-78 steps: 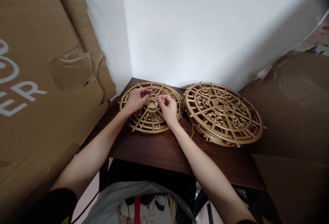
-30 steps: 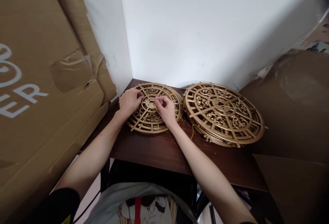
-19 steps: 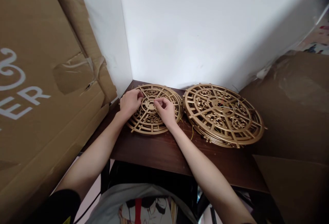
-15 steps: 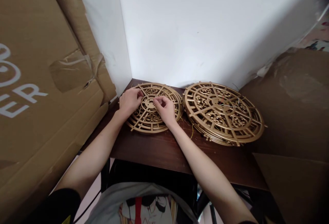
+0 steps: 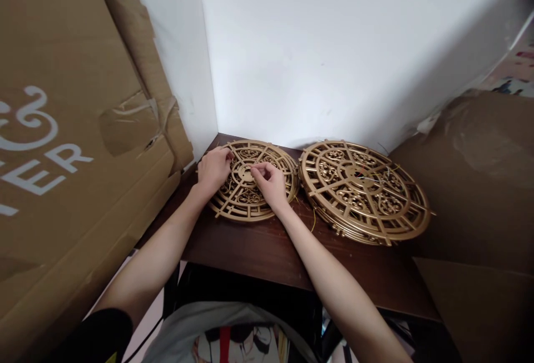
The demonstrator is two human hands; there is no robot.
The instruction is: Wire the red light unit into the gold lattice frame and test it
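A round gold openwork panel (image 5: 249,213) with scroll patterns and a central ring lies on the dark wooden table, seemingly on top of others like it. My left hand (image 5: 214,169) rests over its left side, fingers curled and closed near a spoke; whatever they grip is too small to see. Close to the central ring, my right hand (image 5: 270,184) pinches thumb and forefinger together, and what is between them cannot be made out. To the right sits a stack of matching gold panels (image 5: 367,190), with thin coloured wires (image 5: 375,173) at its middle.
A big cardboard box (image 5: 62,74) with white lettering stands close on the left. More cardboard (image 5: 471,179) is on the right. Behind the table (image 5: 250,249) rises a white wall (image 5: 317,46). A thin yellow wire (image 5: 314,219) hangs between the two piles.
The whole view has shifted slightly, so everything sits a little lower and further right. Both hands keep nearly the same places on the panel, with fingers still closed.
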